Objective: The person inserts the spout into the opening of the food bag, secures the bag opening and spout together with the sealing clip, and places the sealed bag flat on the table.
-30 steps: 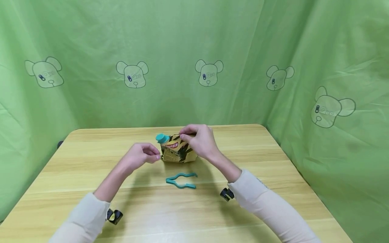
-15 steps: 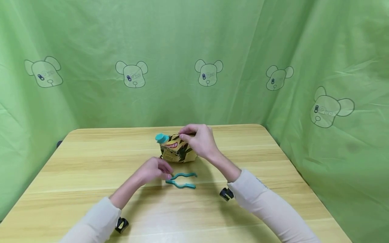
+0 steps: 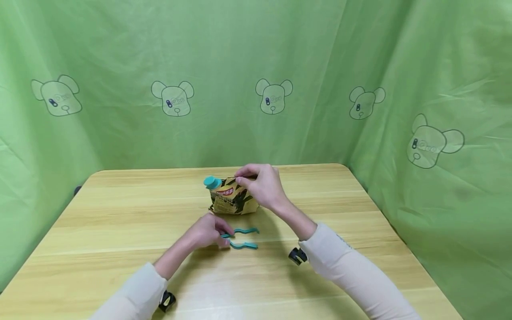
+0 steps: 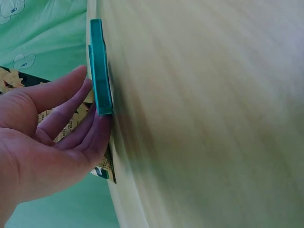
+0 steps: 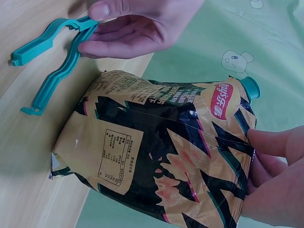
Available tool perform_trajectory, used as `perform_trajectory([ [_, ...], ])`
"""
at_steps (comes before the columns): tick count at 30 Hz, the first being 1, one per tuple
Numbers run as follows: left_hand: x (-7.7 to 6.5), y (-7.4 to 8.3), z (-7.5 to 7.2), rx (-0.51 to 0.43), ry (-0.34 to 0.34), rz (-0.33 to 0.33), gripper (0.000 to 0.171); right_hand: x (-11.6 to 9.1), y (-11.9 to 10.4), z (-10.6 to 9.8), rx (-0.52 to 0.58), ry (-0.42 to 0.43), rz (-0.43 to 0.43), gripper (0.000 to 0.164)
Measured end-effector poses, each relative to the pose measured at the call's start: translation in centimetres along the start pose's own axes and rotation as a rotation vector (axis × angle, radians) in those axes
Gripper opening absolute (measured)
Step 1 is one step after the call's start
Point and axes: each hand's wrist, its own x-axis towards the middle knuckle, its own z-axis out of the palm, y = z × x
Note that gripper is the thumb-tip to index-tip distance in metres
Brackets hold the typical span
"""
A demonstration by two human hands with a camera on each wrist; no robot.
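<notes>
A gold and black bag of Lay's chips (image 3: pixel 230 202) stands on the table, with a teal screw cap (image 3: pixel 212 182) at its upper left corner. My right hand (image 3: pixel 264 184) pinches the bag's top edge between thumb and fingers. In front of the bag lies a teal bag clip (image 5: pixel 71 52), its two wavy arms spread apart and pointing right. My left hand (image 3: pixel 210 231) has its thumb and fingers on either side of the clip's hinge end, gripping it. Part of that hinge end is hidden by the fingers in the head view.
The wooden table (image 3: pixel 120 213) reaches back to a green curtain (image 3: pixel 224 133) printed with bear heads. Black wrist mounts (image 3: pixel 298 256) hang by both sleeves, close above the tabletop.
My left hand has moved from beside the bag's lower left, right and toward me, onto the clip's hinge end. My right hand stays on the bag's top edge.
</notes>
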Motion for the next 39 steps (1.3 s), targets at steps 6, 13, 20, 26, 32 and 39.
perform_trajectory([
  [6,0.09,-0.07,0.21,0.007,0.009,-0.032,0.023,0.01,-0.06,-0.03,-0.011,0.001,-0.001,0.007],
  [13,0.27,-0.30,0.36,0.023,0.020,-0.041,0.022,-0.04,-0.08,-0.06,-0.007,0.002,0.000,0.007],
  [20,0.34,-0.44,0.49,0.058,0.026,-0.047,0.020,-0.07,0.01,0.02,-0.005,0.000,0.000,0.007],
  [26,0.30,-0.32,0.55,0.075,0.030,-0.059,0.019,-0.11,0.02,0.06,-0.001,-0.004,-0.009,0.007],
  [32,0.31,-0.21,0.53,0.074,0.038,-0.061,0.019,-0.07,-0.05,-0.03,-0.003,0.003,-0.007,0.006],
  [39,0.06,-0.19,0.11,0.069,0.032,-0.064,0.019,0.00,0.06,0.01,-0.005,0.004,0.000,0.006],
])
